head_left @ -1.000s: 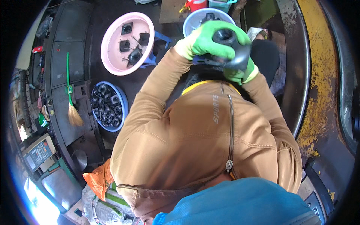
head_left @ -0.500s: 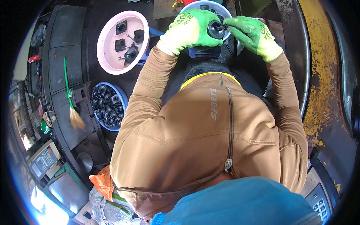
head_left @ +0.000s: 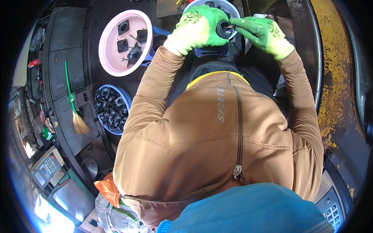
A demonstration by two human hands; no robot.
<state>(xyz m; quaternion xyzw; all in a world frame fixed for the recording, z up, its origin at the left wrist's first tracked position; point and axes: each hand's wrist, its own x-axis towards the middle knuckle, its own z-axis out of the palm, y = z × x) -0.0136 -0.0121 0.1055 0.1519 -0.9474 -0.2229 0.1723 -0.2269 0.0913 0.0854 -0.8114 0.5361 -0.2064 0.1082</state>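
Observation:
My left hand (head_left: 199,29), in a green and yellow glove, is wrapped round a black rubber part (head_left: 224,29) with a round, cup-like mouth. That mouth faces toward my right hand (head_left: 264,33), which is gloved the same way. The right fingers are pressed together, their tips at the part's rim. A small thin bit shows at those tips, too small to name. Just beyond the hands stands a pale blue-white basin (head_left: 237,14) with more black parts in it, partly hidden by the left glove.
To the left, a pink basin (head_left: 101,46) holds several black square-based parts. Nearer, a blue basin (head_left: 127,101) is heaped with black parts. A green-handled broom (head_left: 70,87) leans on a dark metal cabinet (head_left: 67,33). Along the right runs a worn yellow machine side (head_left: 328,66).
The black part has turned a little in my left hand, and the right fingertips have shifted slightly along its rim. The view has moved slightly.

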